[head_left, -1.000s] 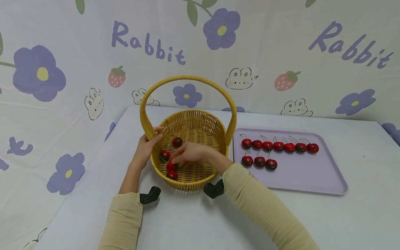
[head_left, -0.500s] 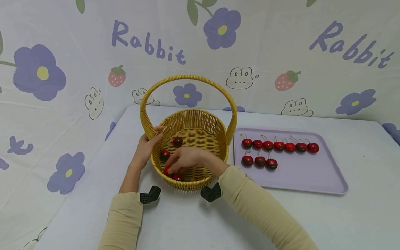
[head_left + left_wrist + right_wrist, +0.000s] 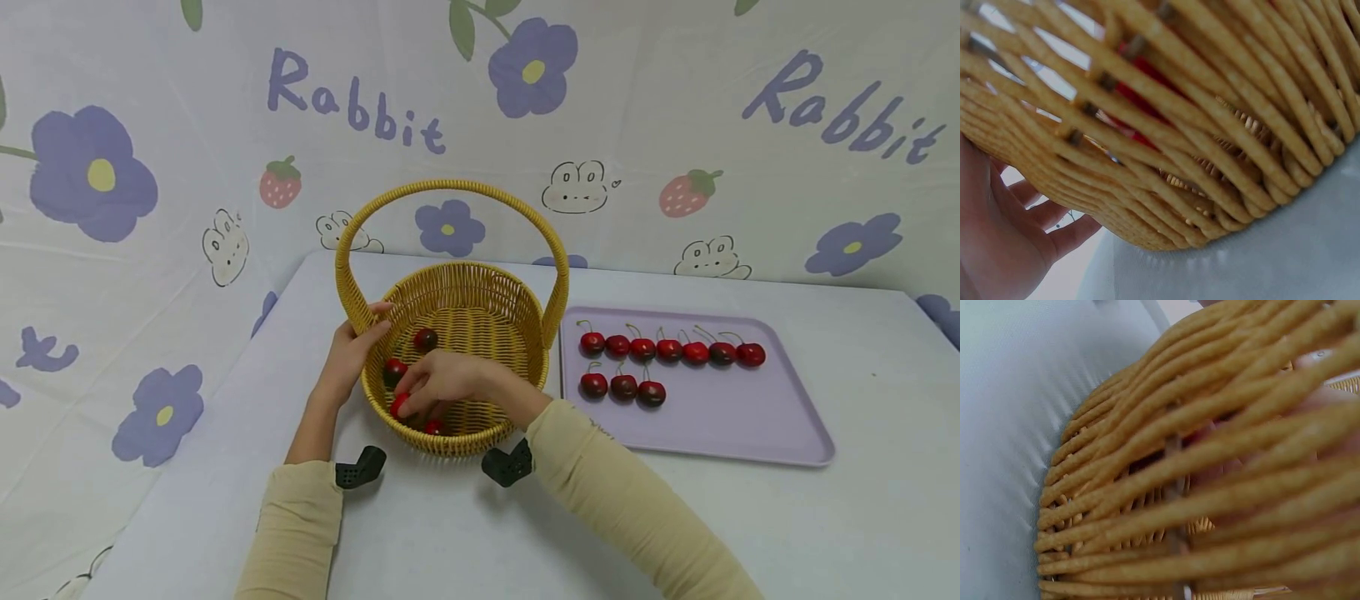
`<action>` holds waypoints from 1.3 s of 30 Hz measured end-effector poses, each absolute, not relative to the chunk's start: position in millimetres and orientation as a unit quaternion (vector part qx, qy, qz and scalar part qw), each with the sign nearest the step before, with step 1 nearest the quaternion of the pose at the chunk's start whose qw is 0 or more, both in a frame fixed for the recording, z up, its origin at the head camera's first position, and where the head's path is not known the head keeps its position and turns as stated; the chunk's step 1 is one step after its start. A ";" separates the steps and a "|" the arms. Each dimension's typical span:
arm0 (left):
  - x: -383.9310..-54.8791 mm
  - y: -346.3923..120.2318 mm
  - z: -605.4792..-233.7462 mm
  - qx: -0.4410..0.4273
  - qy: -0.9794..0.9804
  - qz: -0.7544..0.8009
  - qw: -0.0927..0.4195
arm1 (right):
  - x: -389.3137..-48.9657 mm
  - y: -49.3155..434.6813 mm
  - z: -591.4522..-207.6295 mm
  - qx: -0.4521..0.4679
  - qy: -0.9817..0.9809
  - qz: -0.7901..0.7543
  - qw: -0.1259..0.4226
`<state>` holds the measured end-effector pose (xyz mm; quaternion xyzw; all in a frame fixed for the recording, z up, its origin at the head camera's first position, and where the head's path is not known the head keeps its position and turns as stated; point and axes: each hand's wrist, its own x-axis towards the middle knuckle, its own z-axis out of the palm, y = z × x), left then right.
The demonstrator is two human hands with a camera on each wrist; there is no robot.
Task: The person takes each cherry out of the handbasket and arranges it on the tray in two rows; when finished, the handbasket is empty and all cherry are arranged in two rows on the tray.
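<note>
A round yellow wicker basket [image 3: 495, 333] with a tall arched handle [image 3: 450, 185] stands on the white table. My left hand [image 3: 347, 354] holds its left side at the handle's base, thumb over the rim; the left wrist view shows this hand [image 3: 1013, 231] against the outer weave. Inside the basket, my right hand [image 3: 450, 383] pinches a red cherry [image 3: 400, 406] near the front left wall. Its fingers partly hide that fruit. Close by lie a dark red cherry [image 3: 393, 372], another farther back [image 3: 426, 339], and one by the front rim [image 3: 435, 427].
Right of the basket lies a lilac tray [image 3: 735, 425] with a back row of several stemmed cherries [image 3: 668, 352] and a shorter front row [image 3: 623, 387]. A printed cloth [image 3: 480, 100] hangs behind the table. Black wrist mounts [image 3: 507, 463] sit near the basket's front.
My right hand has moved slightly toward the basket's front left, shifting the pinched cherry. The cherry by the front rim has rolled right. My left hand stays in place.
</note>
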<state>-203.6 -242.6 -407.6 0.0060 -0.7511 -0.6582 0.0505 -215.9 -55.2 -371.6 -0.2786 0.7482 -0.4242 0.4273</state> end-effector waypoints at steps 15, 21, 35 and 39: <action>-203.1 -243.2 -408.1 0.011 -0.754 -0.655 0.050 | -218.8 -24.1 -357.5 -0.253 0.736 -0.485 0.399; -203.5 -243.3 -408.4 0.006 -0.750 -0.660 0.052 | -216.8 -5.8 -346.8 -0.262 0.743 -0.489 0.373; -204.3 -243.4 -409.2 0.002 -0.749 -0.660 0.055 | -204.2 52.5 -329.3 -0.274 0.741 -0.520 0.323; -204.1 -243.0 -409.7 0.002 -0.749 -0.660 0.055 | -199.9 66.2 -328.4 -0.273 0.744 -0.523 0.314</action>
